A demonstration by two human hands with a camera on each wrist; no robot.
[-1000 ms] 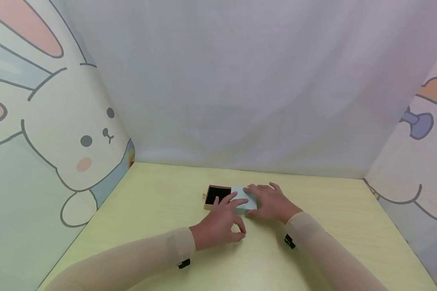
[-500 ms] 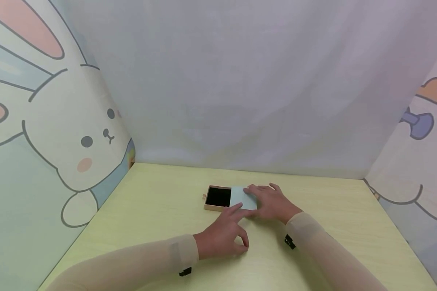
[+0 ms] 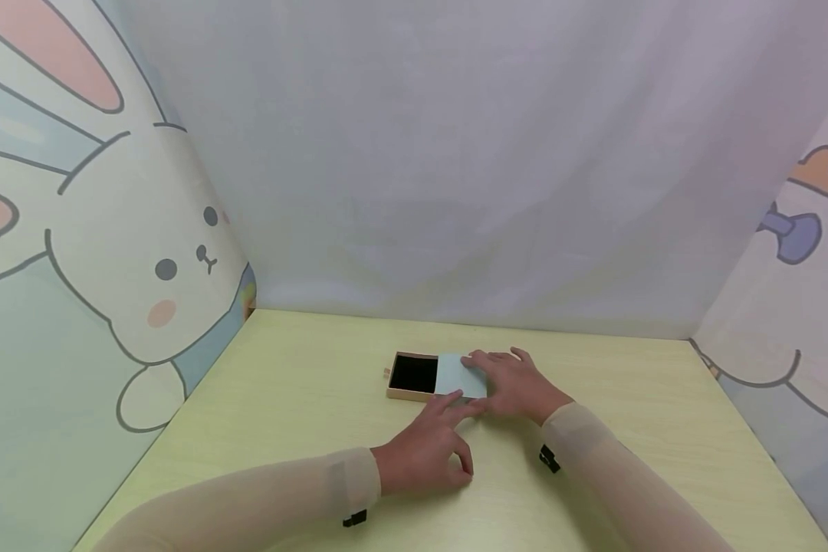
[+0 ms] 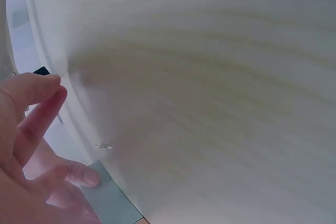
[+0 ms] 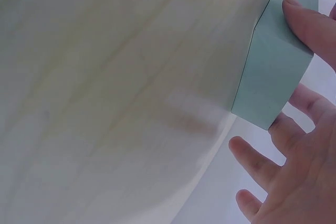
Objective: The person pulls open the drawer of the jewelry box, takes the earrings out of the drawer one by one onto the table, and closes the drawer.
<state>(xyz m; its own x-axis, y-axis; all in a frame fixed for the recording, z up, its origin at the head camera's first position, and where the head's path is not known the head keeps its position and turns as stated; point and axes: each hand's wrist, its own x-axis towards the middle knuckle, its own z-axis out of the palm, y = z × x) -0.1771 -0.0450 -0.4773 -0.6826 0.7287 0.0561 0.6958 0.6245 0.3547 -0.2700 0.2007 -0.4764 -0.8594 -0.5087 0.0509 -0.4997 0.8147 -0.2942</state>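
On the table lies a small drawer-style jewellery box. Its pink tray [image 3: 409, 395], lined in black, sticks out leftward from a pale green sleeve [image 3: 455, 372]. My right hand [image 3: 517, 387] grips the sleeve's right end, thumb on the near side and fingers around the far end in the right wrist view. My left hand [image 3: 424, 452] is in front of the box, thumb and index fingertips pinched together and another finger touching the sleeve. A tiny silvery star-shaped piece [image 4: 103, 146] with a very faint thread shows below the pinch. It looks like a fine necklace; its chain is barely visible.
The pale yellow table [image 3: 303, 383] extends around the box on all sides. A plain light curtain [image 3: 455, 192] hangs behind it. Printed cartoon sheets, one with a rabbit [image 3: 138, 268], stand at the left and right edges.
My left hand has drawn back toward me and slightly right, uncovering the black lining. Its thumb and index finger stay pinched. The right hand and the box stay put.
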